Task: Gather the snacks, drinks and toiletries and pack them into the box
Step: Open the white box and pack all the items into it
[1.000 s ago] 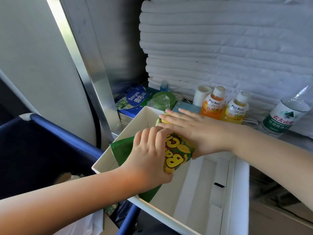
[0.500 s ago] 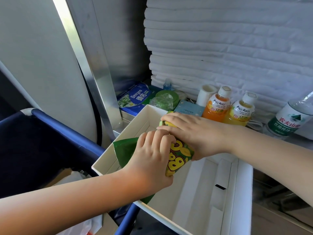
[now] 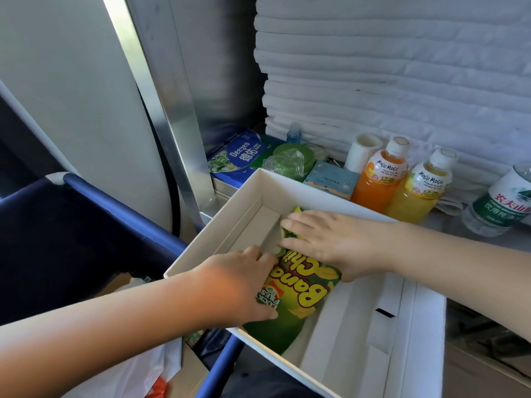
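Observation:
A white cardboard box [image 3: 218, 222] stands open in front of me. A green and yellow bag of banana chips [image 3: 304, 294] lies inside it, against the near wall. My left hand [image 3: 241, 285] grips the bag's left edge, thumb on its printed face. With straight fingers, my right hand [image 3: 330, 242] presses flat on the bag's far end. Behind the box stand an orange Mogu Mogu bottle [image 3: 379, 179], a yellow Mogu Mogu bottle [image 3: 416, 193] and a water bottle [image 3: 500, 205].
At the back left are a blue tissue pack [image 3: 238, 159], a green round container [image 3: 293, 156], a small pale blue box [image 3: 330, 179], a white roll [image 3: 363, 150] and a tiny blue bottle [image 3: 294, 133]. Folded white towels [image 3: 402, 67] are stacked behind. A blue cart rail [image 3: 115, 202] runs left.
The bag, earlier tilted over the box's left rim, has gone down into the box and lies flatter. Both hands moved down and right with it.

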